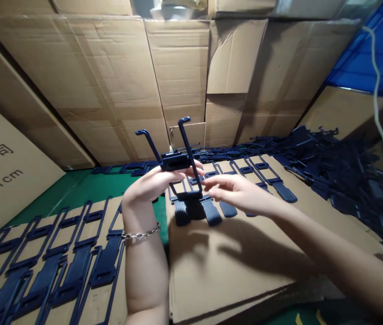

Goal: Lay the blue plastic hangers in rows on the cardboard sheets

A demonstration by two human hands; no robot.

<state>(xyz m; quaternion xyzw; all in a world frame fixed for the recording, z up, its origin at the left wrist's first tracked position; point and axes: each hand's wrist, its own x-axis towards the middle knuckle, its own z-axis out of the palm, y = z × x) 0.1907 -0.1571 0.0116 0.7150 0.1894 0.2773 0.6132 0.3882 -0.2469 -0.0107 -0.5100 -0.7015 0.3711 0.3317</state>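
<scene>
1. Currently, a dark frame (177, 161) is held up by the left hand (148, 183), whose fingers are closed around its crossbar; it is raised above the far left corner of the right cardboard (208, 289).
2. The frame is kept roughly upright, with two hooked ends pointed upward and its lower bar nearest the cardboard.
3. The right hand (230, 187) is held just to the right of the frame, with nothing grasped and the fingers loosely extended; whether the frame is touched by the fingertips cannot be told.
4. A chain bracelet (141, 235) is worn on the left wrist.
5. Below and beyond the hands, similar pieces with ribbed pads are laid out along the right cardboard as the right row (286, 192).
6. On the left cardboard (88, 232), more pieces are arranged side by side as the left row (105, 257), some overlapped.
7. A tangled pile (353, 180) of dark parts is heaped at the far right.
8. The green table (86, 185) is bordered on the far side by stacked boxes (117, 81), and a printed box (5, 167) is placed at the left.
9. At the far right, a white cable (378, 74) is hung.
</scene>
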